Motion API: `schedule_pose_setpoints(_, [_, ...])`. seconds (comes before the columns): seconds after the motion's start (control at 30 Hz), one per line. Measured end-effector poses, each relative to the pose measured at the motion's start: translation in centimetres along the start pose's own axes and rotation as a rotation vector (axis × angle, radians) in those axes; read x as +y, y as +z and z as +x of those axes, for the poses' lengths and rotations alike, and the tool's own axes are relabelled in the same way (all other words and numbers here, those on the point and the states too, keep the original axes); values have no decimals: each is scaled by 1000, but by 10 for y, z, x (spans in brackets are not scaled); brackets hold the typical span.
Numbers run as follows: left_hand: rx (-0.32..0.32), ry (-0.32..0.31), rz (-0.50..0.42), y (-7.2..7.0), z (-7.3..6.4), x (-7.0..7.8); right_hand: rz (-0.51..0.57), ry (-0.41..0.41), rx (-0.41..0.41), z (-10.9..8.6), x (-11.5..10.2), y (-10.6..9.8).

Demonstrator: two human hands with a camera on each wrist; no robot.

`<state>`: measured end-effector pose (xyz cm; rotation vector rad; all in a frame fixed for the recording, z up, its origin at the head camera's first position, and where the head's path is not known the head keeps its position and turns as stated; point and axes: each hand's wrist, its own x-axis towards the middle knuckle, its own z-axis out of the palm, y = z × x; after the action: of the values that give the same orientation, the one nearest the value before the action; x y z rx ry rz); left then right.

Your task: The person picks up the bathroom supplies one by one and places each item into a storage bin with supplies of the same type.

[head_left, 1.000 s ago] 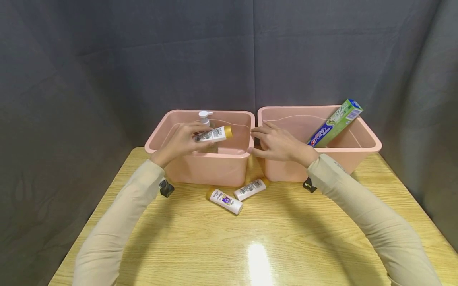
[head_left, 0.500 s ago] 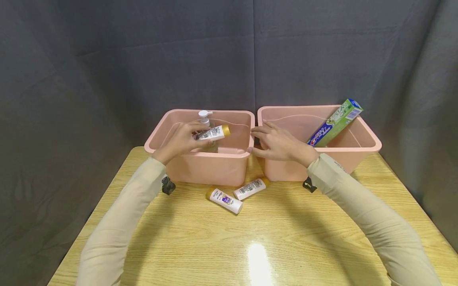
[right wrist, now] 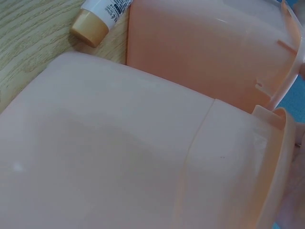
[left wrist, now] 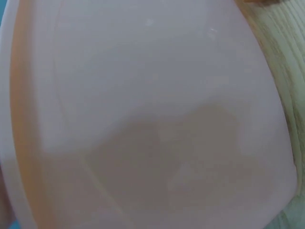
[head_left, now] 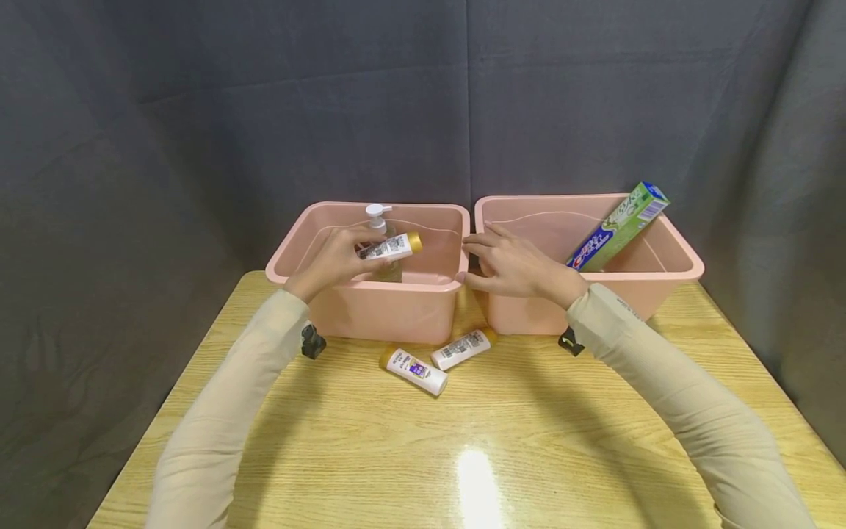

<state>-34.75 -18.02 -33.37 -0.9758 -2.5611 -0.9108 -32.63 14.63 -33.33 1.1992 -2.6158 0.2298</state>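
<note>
In the head view my left hand [head_left: 339, 257] grips a small white bottle with a gold cap [head_left: 396, 247], tilted, over the left pink bin [head_left: 377, 312]. A clear pump bottle with a white pump head [head_left: 377, 211] stands in that bin, partly hidden behind the hand. My right hand [head_left: 512, 266] reaches over the near left part of the right pink bin [head_left: 529, 316], its fairly straight fingers touching the left bin's right rim. Bin wall [left wrist: 157, 95] fills most of the left wrist view. Only bits of the right hand [right wrist: 290, 200] show in the right wrist view.
Two more white bottles with gold caps lie on the wooden table: one [head_left: 415, 372] before the left bin, another [head_left: 463, 350] near the gap between the bins. A green and blue toothpaste box [head_left: 617, 229] leans in the right bin. Dark cloth [head_left: 396, 95] hangs behind.
My left hand has shifted very slightly, and the held bottle's gold cap has moved a little to the left. The right hand stays where it was.
</note>
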Motion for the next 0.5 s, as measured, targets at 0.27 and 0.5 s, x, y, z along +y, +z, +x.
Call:
schedule_pose_setpoints(0.27, [-29,-55,-22,2,1,-2,5,9,-7,0,-2,-1])
schedule_pose_setpoints(0.5, [-28,-70,-17,2,2,-2,14,20,-9,0,-1,-1])
